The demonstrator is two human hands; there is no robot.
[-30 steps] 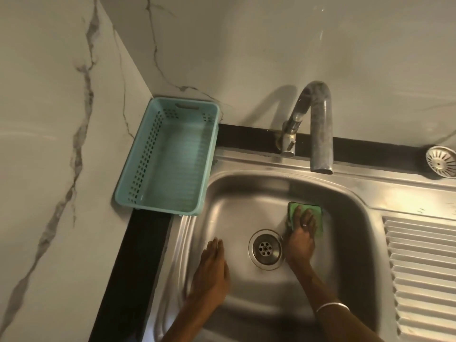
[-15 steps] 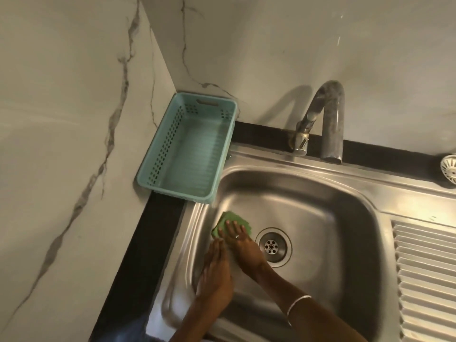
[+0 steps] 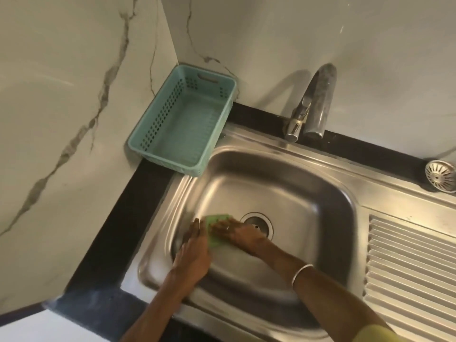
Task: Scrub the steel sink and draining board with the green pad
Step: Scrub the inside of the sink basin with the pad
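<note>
The steel sink [image 3: 296,193] fills the middle of the head view, with its ribbed draining board [image 3: 409,255] to the right. A green pad [image 3: 212,239] lies flat on the basin floor, left of the drain [image 3: 256,224]. My right hand [image 3: 237,233] presses on the pad with straight, spread fingers and covers most of it. Just left of the pad, my left hand [image 3: 195,253] rests flat on the basin floor with straight fingers, holding nothing.
An empty teal plastic basket [image 3: 182,124] sits in the corner at the sink's back left. A curved steel tap [image 3: 313,107] stands behind the basin. A loose round strainer [image 3: 440,176] lies at the far right. Marble walls close in on the left and back.
My right hand has slid the pad from right of the drain across to the basin's left side, beside my left hand. The camera view has shifted left.
</note>
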